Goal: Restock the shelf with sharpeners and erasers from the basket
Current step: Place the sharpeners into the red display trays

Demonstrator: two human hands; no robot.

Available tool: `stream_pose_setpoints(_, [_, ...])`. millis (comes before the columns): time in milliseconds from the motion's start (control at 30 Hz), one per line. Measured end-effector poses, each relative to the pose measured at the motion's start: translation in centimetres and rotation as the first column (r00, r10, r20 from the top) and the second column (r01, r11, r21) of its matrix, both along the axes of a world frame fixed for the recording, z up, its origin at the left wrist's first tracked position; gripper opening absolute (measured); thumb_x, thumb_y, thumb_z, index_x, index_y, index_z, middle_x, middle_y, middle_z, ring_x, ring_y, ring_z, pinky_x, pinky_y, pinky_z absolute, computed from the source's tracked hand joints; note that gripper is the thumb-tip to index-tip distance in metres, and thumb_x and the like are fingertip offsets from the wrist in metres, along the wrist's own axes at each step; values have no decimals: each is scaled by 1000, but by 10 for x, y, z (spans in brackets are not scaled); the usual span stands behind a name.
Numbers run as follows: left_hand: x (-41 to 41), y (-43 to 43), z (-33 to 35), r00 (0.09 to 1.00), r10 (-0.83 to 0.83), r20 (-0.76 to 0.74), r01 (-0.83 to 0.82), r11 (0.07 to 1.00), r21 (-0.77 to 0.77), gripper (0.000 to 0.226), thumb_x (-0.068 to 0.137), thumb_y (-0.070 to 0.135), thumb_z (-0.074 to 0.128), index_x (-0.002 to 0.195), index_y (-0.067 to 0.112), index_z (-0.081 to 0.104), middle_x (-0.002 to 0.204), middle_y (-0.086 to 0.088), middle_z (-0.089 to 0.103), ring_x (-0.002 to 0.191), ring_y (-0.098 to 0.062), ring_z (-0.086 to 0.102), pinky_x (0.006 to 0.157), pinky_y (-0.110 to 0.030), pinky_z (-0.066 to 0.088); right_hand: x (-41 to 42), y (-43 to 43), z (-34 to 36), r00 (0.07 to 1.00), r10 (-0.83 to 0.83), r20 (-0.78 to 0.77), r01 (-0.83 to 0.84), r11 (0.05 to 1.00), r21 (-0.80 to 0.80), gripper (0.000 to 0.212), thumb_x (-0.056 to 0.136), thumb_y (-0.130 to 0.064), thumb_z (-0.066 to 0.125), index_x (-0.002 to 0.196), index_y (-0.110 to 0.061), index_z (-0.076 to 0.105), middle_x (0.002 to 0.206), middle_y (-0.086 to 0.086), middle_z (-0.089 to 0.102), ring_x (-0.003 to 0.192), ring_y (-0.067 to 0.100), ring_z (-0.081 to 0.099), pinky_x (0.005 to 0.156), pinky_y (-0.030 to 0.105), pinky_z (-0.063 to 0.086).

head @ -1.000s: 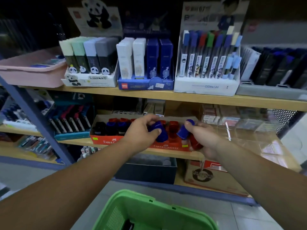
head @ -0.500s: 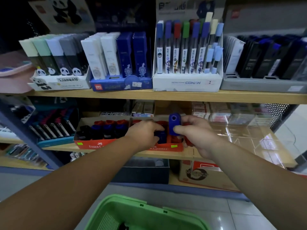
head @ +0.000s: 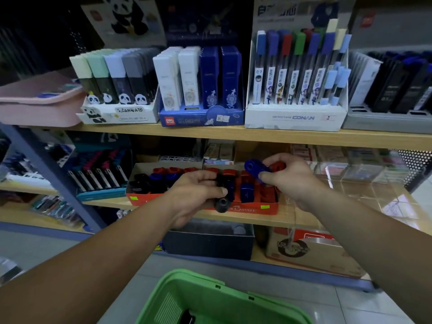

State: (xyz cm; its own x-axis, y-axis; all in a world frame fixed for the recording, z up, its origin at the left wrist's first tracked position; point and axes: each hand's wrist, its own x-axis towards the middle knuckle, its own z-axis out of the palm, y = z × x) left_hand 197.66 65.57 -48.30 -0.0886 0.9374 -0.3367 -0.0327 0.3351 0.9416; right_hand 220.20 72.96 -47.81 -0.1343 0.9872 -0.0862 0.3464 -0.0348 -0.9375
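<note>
My left hand (head: 196, 195) curled round a black sharpener (head: 222, 203) at the front edge of the red tray (head: 271, 211); my right hand (head: 292, 181) pinched a blue sharpener (head: 254, 170) just above it; I judged each belonged snugly among its own colour; the green basket (head: 210, 298) sat below.

Two hands (head: 195, 195) (head: 289, 181), one green basket (head: 194, 280), one pink tub (head: 39, 113)

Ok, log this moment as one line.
step: shelving sharpeners | left hand: holds black sharpener | right hand: pinches blue sharpener above red display box | green basket: below hands
</note>
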Motion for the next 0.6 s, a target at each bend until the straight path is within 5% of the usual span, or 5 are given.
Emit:
stream_pose_setpoints(167, [-7,-5,-3,997,-19,-74,19,1000,1,28,85,7,80,112,0,71,102,-15,78,98,-26,76,88,-35,61,3,10,-3,998,-64,13,64,997,36,44,86,-10,84,123,-27,67,127,1,63,120,22,60,76,26,56])
stream_pose_setpoints(333, [-10,-5,-2,985,-21,-169,20,1000,-4,21,96,26,71,115,17,66,108,-11,76,89,-25,78,69,-37,64,-13,21,-6,972,-4,234,-25,993,117,33,90,-18,81,118,-29,67,120,-5,59,115,18,54,84,30,49])
stream_pose_setpoints(467, [-5,-1,-6,984,15,-180,-5,998,56,26,96,4,70,119,13,63,107,-15,73,94,-22,75,77,-32,64,-31,25,-13,868,109,485,-194,972,130,28,92,-22,78,106,-40,63,122,-6,57,113,19,55,82,33,51])
stream_pose_setpoints(600, [-6,5,-11,986,21,-165,-14,999,42,35,93,-2,70,125,10,59,112,-14,69,99,-23,73,76,-30,64,-28,30,-14,883,104,457,-185,973,135,25,94,-21,76,111,-36,66,124,-5,58,112,18,53,83,32,47])
